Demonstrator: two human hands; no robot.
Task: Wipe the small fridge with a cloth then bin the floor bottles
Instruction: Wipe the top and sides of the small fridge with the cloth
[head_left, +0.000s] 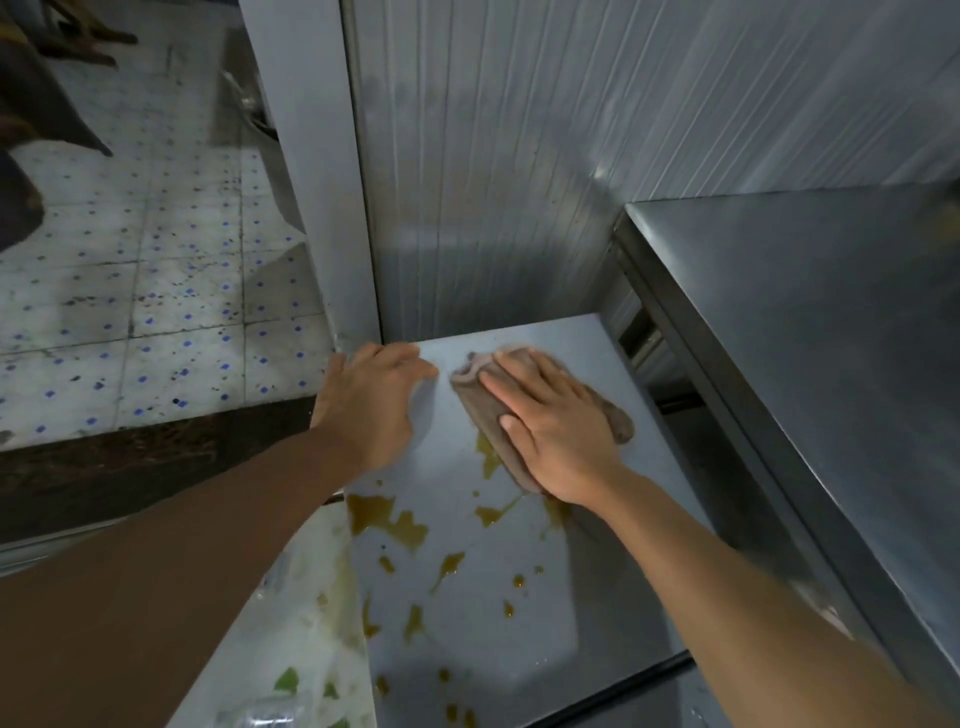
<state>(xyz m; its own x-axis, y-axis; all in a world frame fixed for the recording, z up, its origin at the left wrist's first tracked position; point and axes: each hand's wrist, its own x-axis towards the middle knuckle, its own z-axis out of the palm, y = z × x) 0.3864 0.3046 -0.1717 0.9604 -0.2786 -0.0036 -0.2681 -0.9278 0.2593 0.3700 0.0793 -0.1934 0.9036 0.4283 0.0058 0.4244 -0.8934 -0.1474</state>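
My right hand presses flat, fingers straight, on the cloth, center of frame, on the small fridge top. Cloth is brown-grey, folded into a longish pad w/ a rolled edge at its upper-left end; long axis runs diagonally, upper left to lower right. My left hand rests open on the fridge's far-left corner, fingers relaxed, holding nothing. Yellow-brown spill blotches dot the grey top below the cloth, toward bottom of frame. Tiled floor at upper left; steel counter at right.
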